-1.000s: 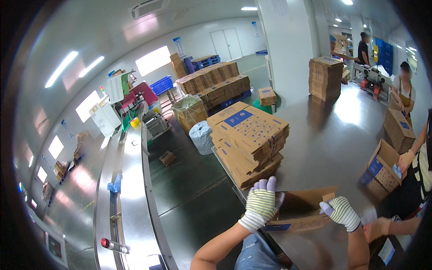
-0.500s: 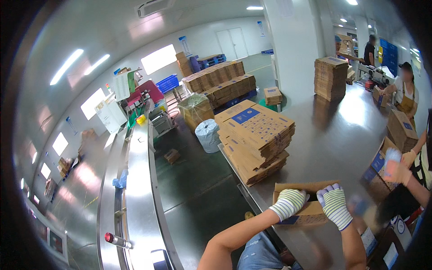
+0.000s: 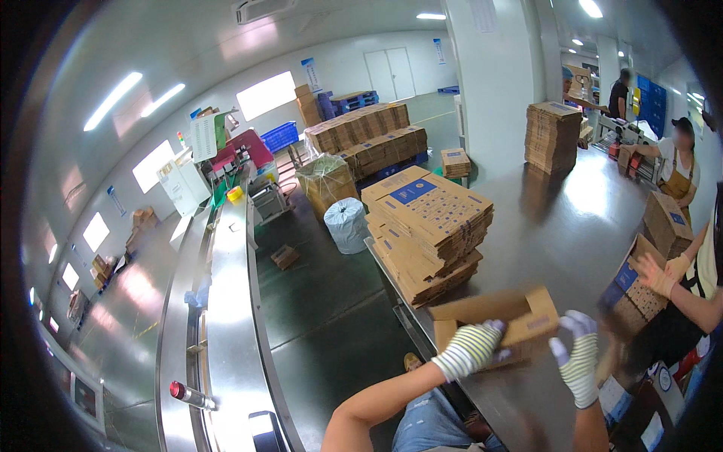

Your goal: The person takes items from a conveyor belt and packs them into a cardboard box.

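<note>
A brown cardboard box [image 3: 482,307] stands on the steel table near its front edge, with flaps raised along its far and right sides. My left hand [image 3: 471,352], in a striped white, green and purple glove, is closed on the box's near side; the fingertips are partly hidden by the flap. To the right of the box is my right hand [image 3: 578,358], gloved the same way. Its thumb and fingers are apart, and nothing is between them. Beyond the box lies a stack of flattened cartons [image 3: 433,218] with blue printed panels.
A metal conveyor [image 3: 233,301] runs along the left, with a red-capped cylinder [image 3: 192,395] on it. At the right, a co-worker's gloved hands [image 3: 663,275] touch a printed carton [image 3: 629,290]. A taller carton stack [image 3: 552,135] stands farther back on the steel table [image 3: 520,218].
My right hand has come off the box and moved slightly right and down. The box has shifted left and turned, and its right flap now stands up. My left hand stays on it.
</note>
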`<state>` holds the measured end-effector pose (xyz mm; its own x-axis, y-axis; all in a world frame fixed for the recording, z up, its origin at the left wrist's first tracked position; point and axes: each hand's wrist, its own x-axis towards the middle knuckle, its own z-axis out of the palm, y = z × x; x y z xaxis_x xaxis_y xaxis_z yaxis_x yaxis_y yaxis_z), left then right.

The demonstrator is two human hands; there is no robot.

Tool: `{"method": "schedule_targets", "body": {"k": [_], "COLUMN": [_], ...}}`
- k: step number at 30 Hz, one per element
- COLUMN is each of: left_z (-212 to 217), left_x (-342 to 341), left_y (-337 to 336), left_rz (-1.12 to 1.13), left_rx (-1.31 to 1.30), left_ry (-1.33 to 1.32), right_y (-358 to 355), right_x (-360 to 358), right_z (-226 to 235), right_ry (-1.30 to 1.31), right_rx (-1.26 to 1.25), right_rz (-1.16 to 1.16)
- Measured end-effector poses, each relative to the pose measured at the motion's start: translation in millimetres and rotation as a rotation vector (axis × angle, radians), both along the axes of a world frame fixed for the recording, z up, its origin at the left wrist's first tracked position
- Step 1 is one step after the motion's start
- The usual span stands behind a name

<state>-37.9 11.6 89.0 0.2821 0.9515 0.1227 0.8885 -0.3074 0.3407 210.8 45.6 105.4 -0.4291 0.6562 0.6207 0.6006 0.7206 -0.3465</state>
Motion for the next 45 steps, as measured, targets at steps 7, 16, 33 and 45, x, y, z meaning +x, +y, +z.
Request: {"method": "schedule_targets", "body": {"k": [7,16,33,45], "left_z": [-6.0,-161.7,-3.4,-43.9], "left_x": [31.3,54.2,-65.0,-11.5], "left_y": [-16.3,-53.5,-39.8,-18.4], "left_rz": [0.072,0.100,-0.294,-0.547], "left_rx": [0.120,-0.893,0.144,0.170], "left_ry": [-1.087,-2.116,0.341,0.030], "right_y": [-17.7,3.7,0.4,43.6], "right_x": [-14.3,-55.5,-40.8,-68.8], "right_z": [3.9,-28.4,-55.1,-77.9], "right_ry": [0.640,-0.401,-0.332,0.204], "right_rx": [-0.530,-0.174,0.081,-0.096], "right_rz": [-0.026,-0.037,0.391,0.031]}}
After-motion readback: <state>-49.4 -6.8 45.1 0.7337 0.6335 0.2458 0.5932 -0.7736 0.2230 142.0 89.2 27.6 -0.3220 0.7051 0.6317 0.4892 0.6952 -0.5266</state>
